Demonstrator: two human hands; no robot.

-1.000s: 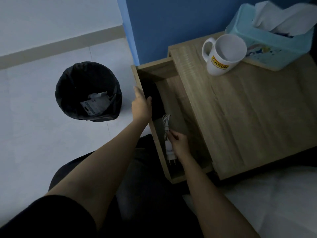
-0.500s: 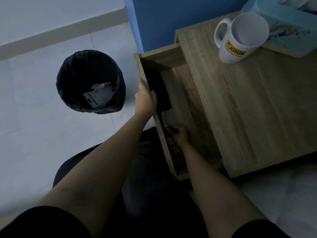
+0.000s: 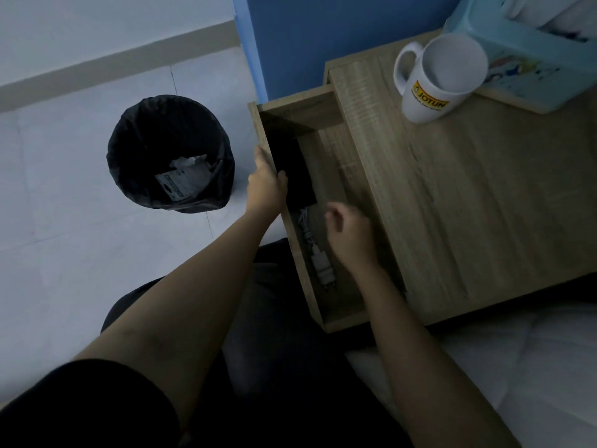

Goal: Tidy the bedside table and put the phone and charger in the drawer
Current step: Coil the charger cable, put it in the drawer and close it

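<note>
Fingers (image 3: 336,216) of your right hand (image 3: 350,236) hang loosely curled, empty; your left hand (image 3: 266,185) grips the drawer (image 3: 342,320) front. Inside lie the phone (image 3: 292,169) and charger (image 3: 318,258), so stowing looks done: next, push it closed.

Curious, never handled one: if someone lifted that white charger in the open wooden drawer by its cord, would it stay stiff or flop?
Probably flop: the thin cord of the white charger lies in loose bends in the open wooden drawer, so it should sag, the plug block dangling. The block looks small and boxy, so probably light, sliding rather than rolling.
</note>
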